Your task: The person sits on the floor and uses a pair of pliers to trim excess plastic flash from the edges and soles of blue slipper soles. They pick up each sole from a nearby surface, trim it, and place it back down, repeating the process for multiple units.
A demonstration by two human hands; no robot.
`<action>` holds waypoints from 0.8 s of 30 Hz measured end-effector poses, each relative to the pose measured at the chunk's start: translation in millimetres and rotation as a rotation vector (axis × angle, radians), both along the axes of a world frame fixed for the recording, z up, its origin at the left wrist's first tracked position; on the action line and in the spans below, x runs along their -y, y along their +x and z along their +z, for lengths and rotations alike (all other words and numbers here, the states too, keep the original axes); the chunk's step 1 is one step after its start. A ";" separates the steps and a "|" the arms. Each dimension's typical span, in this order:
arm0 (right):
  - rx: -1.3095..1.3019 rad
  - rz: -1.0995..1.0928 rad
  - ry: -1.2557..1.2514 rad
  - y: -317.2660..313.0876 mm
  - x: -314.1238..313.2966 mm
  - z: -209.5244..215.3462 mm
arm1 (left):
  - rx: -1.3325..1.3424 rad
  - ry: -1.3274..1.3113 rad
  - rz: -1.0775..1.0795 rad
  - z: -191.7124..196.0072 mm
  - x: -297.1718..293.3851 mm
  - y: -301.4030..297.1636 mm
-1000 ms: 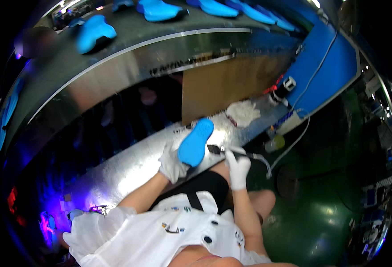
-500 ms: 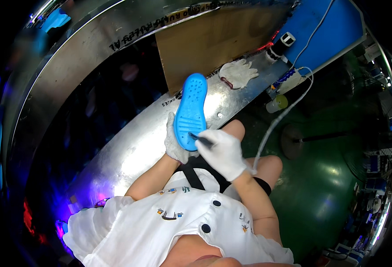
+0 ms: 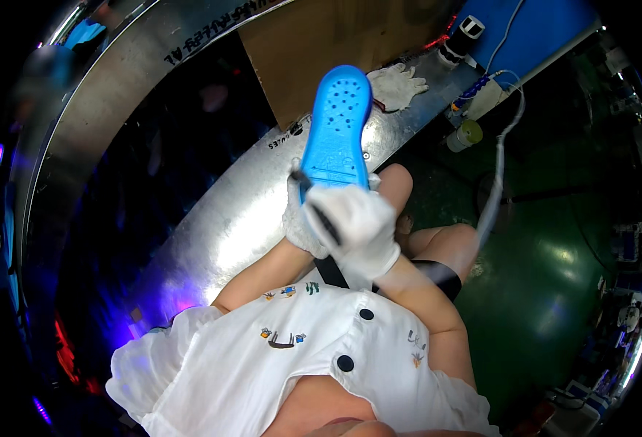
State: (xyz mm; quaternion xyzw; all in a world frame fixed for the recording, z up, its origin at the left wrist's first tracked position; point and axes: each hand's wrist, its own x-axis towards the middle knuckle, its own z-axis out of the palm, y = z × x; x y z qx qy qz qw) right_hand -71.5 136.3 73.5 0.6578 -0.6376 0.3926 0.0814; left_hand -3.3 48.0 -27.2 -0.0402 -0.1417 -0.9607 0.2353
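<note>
Silvery bench (image 3: 251,207) backs a bright blue, dotted sole (image 3: 337,135).

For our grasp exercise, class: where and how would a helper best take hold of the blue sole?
Probably by both long edges near the far, rounded end of the blue sole, coming from the far side. That end shows no hand on it, and its edges run side by side for opposing fingers; the left hand and right hand crowd the near end.
</note>
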 end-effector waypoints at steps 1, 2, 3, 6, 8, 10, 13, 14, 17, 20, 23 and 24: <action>0.063 0.064 -0.038 6.1 -0.8 0.4 | -0.040 0.005 -0.061 -4.1 6.6 1.2; 0.065 0.065 -0.042 0.8 1.2 1.9 | -0.079 0.011 -0.122 -8.1 15.7 1.9; 0.452 0.033 -0.034 -10.4 2.9 1.6 | 0.014 0.185 -0.063 -7.5 18.2 2.6; 0.653 -0.145 -0.254 -23.4 15.3 -13.4 | 0.213 0.296 0.013 8.5 11.4 11.3; 0.143 0.030 -0.181 0.8 3.5 -9.6 | 0.043 0.104 -0.044 6.9 11.0 4.8; 0.219 0.083 -0.101 16.9 -7.5 1.9 | 0.244 0.162 -0.083 6.9 21.7 2.9; 0.827 -0.070 -0.080 -13.0 3.0 2.7 | -0.085 0.359 0.006 4.9 27.4 -0.9; 0.613 -0.165 -0.189 -17.0 4.4 -18.8 | -0.053 0.308 0.024 2.1 26.2 3.4; 0.209 0.029 -0.223 17.0 -6.2 -13.8 | -0.077 0.024 -0.065 4.3 36.3 -0.8; 0.675 0.057 -0.115 13.1 -2.4 -13.0 | -0.368 0.217 -0.241 21.7 33.9 -1.2; 0.774 -0.071 -0.161 0.9 3.4 -22.0 | 0.001 0.088 -0.001 31.3 32.4 1.2; 0.503 -0.046 -0.204 6.9 1.0 -27.5 | -0.084 0.045 -0.063 27.2 35.7 1.7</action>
